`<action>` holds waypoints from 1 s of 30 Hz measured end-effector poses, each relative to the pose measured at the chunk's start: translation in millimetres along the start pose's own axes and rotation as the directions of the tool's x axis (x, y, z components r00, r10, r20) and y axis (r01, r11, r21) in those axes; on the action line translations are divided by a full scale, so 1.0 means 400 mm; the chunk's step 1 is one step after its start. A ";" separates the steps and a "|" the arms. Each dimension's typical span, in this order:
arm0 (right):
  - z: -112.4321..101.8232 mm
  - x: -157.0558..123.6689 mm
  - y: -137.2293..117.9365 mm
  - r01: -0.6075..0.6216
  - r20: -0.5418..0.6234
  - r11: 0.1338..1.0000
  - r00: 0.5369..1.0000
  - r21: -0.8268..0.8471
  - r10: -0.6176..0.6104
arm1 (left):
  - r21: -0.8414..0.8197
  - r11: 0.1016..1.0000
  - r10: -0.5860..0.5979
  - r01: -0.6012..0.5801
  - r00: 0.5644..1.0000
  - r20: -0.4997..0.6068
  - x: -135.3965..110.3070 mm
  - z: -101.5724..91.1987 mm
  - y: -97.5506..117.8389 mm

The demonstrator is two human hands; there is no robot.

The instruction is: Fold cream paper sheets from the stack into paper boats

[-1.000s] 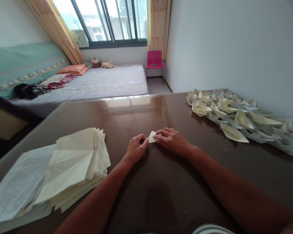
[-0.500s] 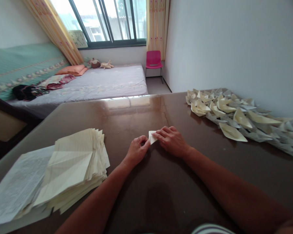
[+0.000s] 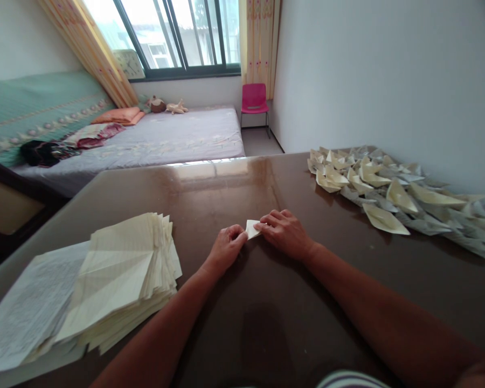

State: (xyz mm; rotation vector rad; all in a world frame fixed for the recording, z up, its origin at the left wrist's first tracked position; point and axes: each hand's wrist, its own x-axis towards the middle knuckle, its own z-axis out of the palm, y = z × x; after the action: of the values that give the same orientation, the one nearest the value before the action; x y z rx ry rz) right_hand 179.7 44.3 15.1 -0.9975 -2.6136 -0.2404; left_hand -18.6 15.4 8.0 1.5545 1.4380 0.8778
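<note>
A small folded piece of cream paper [image 3: 251,227] lies on the dark brown table [image 3: 234,188] in front of me. My left hand [image 3: 225,249] is curled, its fingertips pinching the paper's left side. My right hand [image 3: 285,233] lies over the paper's right side, fingers pressed down on it. Most of the paper is hidden under my fingers. Both forearms reach in from the lower edge.
A stack of cream sheets [image 3: 123,275] sits at the left on printed pages [image 3: 22,312]. Several folded paper boats [image 3: 388,186] are heaped at the right along the white wall. Beyond the table are a bed [image 3: 165,137], a pink chair [image 3: 255,99] and a window.
Both hands stay on the small paper; the fingers shift slightly as they press it. The view has drifted a little.
</note>
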 end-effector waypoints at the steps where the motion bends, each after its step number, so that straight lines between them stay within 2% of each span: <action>1: 0.000 0.000 0.001 -0.004 0.005 1.000 1.000 -0.006 0.004 | 0.009 1.000 -0.001 0.001 1.000 0.000 -0.001 0.001 0.002; 4: -0.004 0.000 0.002 -0.025 0.009 1.000 1.000 -0.013 0.025 | 0.070 0.997 0.038 -0.038 0.999 0.001 -0.009 0.005 0.012; 9: -0.006 -0.001 -0.014 -0.143 -0.058 0.986 0.987 0.081 0.148 | 0.253 0.949 0.206 -0.187 0.977 -0.048 -0.032 0.008 0.029; 14: -0.001 0.002 -0.042 -0.252 -0.051 0.926 0.960 0.280 0.277 | 0.417 0.896 0.216 -0.150 0.969 -0.115 -0.043 0.022 0.029; 17: -0.002 0.006 -0.057 -0.252 -0.065 0.865 0.949 0.433 0.308 | 0.482 0.868 0.227 -0.123 0.960 -0.163 -0.046 0.030 0.033; 21: -0.002 0.009 -0.073 -0.234 -0.112 0.794 0.929 0.561 0.353 | 0.549 0.824 0.262 -0.140 0.953 -0.151 -0.050 0.030 0.043; 25: 0.003 0.010 -0.079 -0.232 -0.100 0.788 0.932 0.570 0.347 | 0.568 0.813 0.245 -0.128 0.960 -0.135 -0.044 0.027 0.043; 30: 0.014 0.009 -0.080 -0.310 0.003 0.813 0.935 0.494 0.355 | 0.580 0.799 0.242 -0.157 0.968 -0.071 -0.040 0.030 0.032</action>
State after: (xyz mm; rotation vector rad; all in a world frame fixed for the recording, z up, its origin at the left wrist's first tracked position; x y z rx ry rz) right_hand 154.2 24.2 10.1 -1.1882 -2.1892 0.4347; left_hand -4.0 -1.7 15.4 2.1618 1.7714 0.7169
